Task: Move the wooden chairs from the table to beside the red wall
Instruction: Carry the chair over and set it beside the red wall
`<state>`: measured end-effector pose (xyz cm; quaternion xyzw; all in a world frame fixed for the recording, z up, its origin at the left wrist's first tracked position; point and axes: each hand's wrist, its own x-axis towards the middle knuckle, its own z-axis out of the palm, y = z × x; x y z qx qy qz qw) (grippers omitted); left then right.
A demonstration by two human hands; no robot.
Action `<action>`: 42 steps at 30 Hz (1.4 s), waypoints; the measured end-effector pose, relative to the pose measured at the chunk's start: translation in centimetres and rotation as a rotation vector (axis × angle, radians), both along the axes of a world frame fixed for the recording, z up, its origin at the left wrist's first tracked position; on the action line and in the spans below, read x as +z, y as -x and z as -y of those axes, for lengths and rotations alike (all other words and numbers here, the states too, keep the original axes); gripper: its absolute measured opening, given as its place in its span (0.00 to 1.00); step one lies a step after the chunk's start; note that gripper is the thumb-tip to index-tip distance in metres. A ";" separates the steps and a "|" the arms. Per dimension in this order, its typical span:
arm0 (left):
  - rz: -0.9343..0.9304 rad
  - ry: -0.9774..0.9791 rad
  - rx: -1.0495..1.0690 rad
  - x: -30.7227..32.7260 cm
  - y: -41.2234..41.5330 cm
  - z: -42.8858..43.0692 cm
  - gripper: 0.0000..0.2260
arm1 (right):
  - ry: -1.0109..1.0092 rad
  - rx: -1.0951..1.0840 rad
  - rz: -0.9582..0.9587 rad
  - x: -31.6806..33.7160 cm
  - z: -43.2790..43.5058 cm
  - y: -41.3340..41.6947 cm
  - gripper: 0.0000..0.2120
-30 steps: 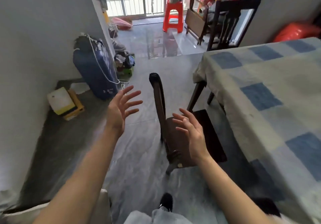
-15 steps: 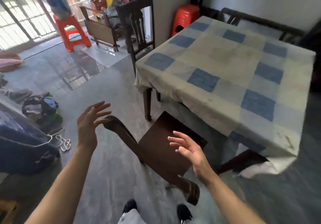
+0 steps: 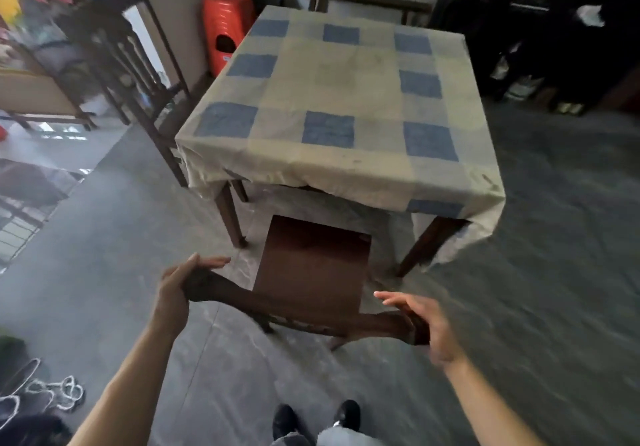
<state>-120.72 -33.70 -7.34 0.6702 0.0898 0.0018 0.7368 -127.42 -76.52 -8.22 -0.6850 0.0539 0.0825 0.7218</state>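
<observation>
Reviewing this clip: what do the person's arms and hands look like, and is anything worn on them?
Both forearms are bare up to the frame edge, with no sleeves in view. The left hand and right hand show no gloves, watch, bracelet or rings that I can make out, though the right hand is blurred.

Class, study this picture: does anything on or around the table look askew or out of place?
The tablecloth hangs unevenly: its near right corner droops low and bunches beside the table leg. A white cord lies tangled on the floor at left.

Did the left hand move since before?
Yes. The left hand went from hovering beside the chair onto its top rail's left end.
</observation>
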 end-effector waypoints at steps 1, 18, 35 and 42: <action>0.000 0.029 -0.008 -0.7 0.0 -0.3 0.17 | -0.061 -0.053 -0.026 -0.5 -0.2 0.5 0.21; 0.023 0.128 -0.024 3.2 -4.8 7.4 0.09 | -0.417 -0.554 0.036 3.4 4.5 -0.4 0.21; -0.131 0.258 -0.416 11.6 -5.0 40.5 0.08 | -0.298 -1.216 0.195 11.9 25.4 16.7 0.19; -0.032 0.255 -0.537 14.5 -5.7 58.8 0.09 | -0.222 -1.348 0.331 16.1 38.3 20.2 0.20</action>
